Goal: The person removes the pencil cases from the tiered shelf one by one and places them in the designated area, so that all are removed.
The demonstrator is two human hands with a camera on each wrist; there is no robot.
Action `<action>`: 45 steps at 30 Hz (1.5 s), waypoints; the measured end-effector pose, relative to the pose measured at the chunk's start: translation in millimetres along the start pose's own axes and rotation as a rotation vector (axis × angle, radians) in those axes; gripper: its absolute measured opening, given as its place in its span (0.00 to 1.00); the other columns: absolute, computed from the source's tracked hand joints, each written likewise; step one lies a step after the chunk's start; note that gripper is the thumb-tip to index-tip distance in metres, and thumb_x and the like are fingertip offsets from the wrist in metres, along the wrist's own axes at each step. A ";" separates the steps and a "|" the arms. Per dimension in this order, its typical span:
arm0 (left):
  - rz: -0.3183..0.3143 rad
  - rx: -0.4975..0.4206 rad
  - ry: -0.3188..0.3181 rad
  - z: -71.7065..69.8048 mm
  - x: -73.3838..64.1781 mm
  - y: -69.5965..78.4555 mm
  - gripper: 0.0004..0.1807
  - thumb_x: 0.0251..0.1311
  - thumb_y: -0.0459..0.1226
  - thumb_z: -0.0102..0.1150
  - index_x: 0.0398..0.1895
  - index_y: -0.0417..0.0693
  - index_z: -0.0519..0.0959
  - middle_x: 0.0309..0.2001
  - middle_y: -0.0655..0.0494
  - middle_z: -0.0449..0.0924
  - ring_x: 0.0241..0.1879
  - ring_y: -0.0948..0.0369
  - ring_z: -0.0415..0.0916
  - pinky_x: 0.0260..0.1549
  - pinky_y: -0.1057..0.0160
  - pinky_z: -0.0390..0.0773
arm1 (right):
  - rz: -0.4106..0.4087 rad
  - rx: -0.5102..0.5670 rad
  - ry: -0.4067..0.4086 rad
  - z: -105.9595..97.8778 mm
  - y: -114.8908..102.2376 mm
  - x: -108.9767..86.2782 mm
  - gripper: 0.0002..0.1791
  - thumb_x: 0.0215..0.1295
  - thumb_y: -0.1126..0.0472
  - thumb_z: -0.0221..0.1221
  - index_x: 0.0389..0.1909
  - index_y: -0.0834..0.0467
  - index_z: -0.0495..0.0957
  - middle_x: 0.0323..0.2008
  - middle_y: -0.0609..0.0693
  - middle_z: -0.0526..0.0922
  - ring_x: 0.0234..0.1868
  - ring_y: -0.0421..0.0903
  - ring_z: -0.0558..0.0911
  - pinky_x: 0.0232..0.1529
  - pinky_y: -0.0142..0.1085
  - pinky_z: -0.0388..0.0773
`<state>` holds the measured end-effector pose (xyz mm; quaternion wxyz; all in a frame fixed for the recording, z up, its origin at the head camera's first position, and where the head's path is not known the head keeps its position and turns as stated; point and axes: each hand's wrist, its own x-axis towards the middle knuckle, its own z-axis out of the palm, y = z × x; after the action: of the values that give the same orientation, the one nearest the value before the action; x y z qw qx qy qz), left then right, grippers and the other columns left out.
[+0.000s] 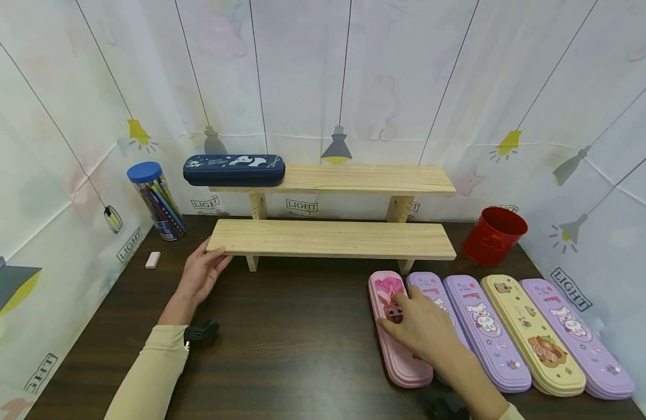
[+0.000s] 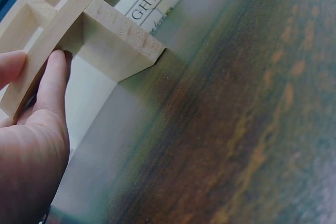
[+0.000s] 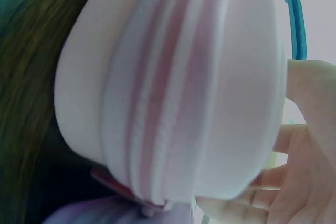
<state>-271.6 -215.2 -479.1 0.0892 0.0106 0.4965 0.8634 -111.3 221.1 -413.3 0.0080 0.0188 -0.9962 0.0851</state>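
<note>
A two-tier wooden shelf (image 1: 328,238) stands on the dark table. My left hand (image 1: 203,271) holds the left end of its lower board; in the left wrist view the thumb (image 2: 11,66) is on one face and a finger on the other. At the right, my right hand (image 1: 422,326) spans a pink pencil case (image 1: 402,367), thumb near its left edge and fingers toward its right side. In the right wrist view the pink case (image 3: 236,103) fills the middle, its zipper side toward the camera, and partly hides the fingers.
Right of the pink case lie purple pencil cases (image 1: 485,326) and a yellow one (image 1: 533,338), side by side. A dark blue pencil case (image 1: 234,172) sits on the upper board. A red bucket (image 1: 493,236), a pen jar (image 1: 157,201) and a small eraser (image 1: 153,260) flank the shelf.
</note>
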 end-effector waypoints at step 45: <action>-0.007 -0.006 0.014 -0.4 1.2 0.8 0.41 0.72 0.30 0.50 0.81 0.53 0.42 0.75 0.44 0.49 0.54 0.68 0.80 0.59 0.68 0.78 | -0.324 0.064 0.173 -49.5 -73.3 106.4 0.29 0.64 0.43 0.62 0.63 0.51 0.76 0.58 0.54 0.81 0.57 0.55 0.81 0.46 0.55 0.84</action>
<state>-272.9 -215.7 -478.7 0.0890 0.0025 0.4943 0.8647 -214.2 153.5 -350.0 0.1068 0.1717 -0.9725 0.1157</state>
